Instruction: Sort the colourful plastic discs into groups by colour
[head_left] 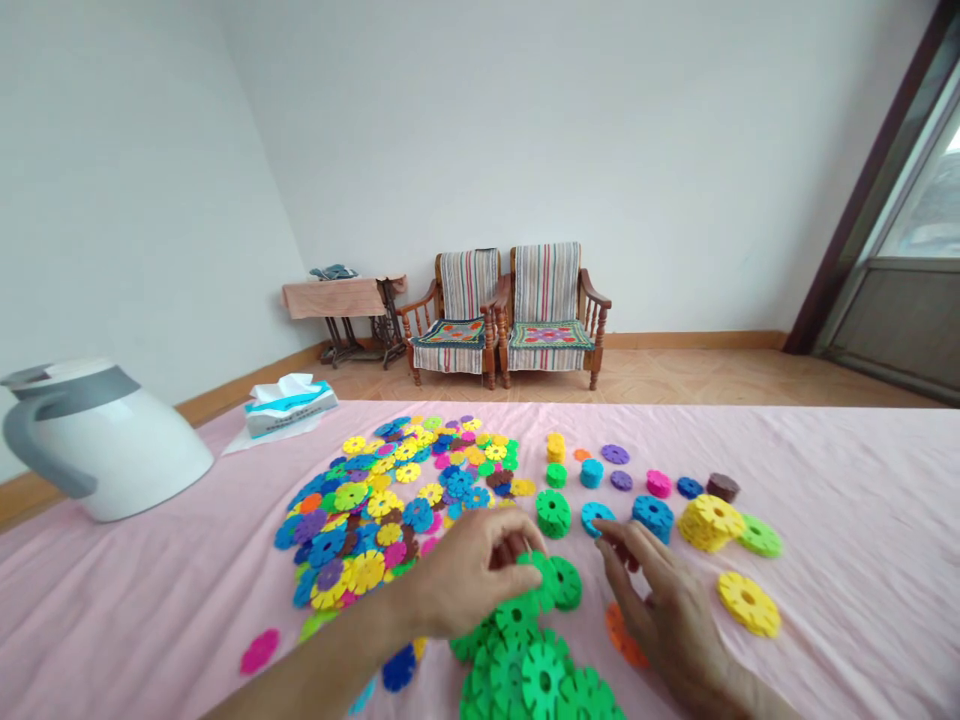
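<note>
My left hand [480, 565] is curled, thumb and fingers closed on a green notched plastic disc [546, 582]. Below it lies a loose heap of larger green discs [517, 665]. To the right, my right hand [664, 605] has bent, parted fingers and holds nothing that I can see. Its fingertips come close to a light-blue disc [597, 517]; whether they touch it I cannot tell. An orange disc [624, 637] lies partly hidden beside that hand. Between the hands, further back, stands a green stack [553, 513].
A mixed pile of coloured discs [375, 510] spreads across the left of the pink cloth [862, 520]. Blue [652, 518] and yellow [711, 522] stacks stand at right, among smaller sorted ones. A white jug [142, 445] and a tissue box [291, 408] are at far left.
</note>
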